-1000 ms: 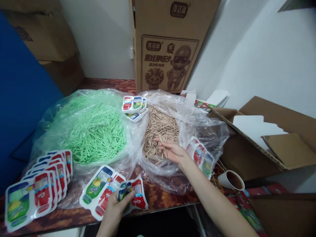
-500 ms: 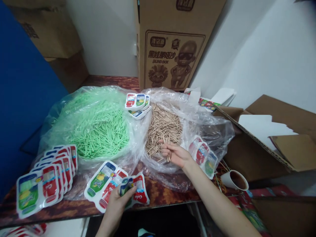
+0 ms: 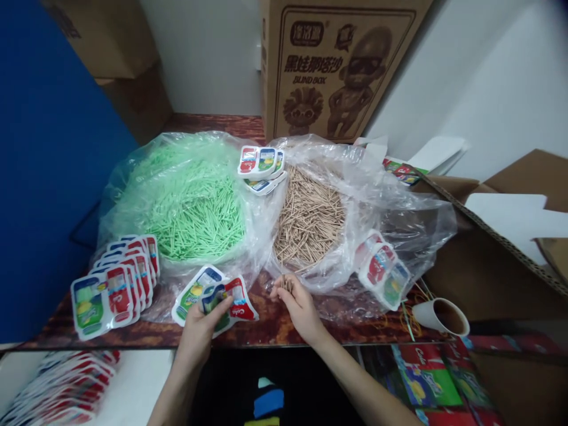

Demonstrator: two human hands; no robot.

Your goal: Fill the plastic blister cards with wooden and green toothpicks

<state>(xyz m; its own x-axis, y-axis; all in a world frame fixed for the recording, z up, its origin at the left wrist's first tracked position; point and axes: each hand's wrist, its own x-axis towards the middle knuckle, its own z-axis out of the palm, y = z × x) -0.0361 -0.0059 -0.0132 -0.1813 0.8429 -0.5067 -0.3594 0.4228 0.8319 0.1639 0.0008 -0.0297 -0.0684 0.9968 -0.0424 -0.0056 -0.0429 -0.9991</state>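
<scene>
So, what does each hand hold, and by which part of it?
Left hand: a packet, by its near edge. Right hand: some brown sticks, between thumb and fingers; which part is too small to tell.

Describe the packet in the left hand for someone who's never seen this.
At the near edge of the red-brown table, find the left hand. It grips the packet, red Cola half rightward. Unlike the flatter Sprite-printed neighbour behind it, this one is bent and held.
</scene>
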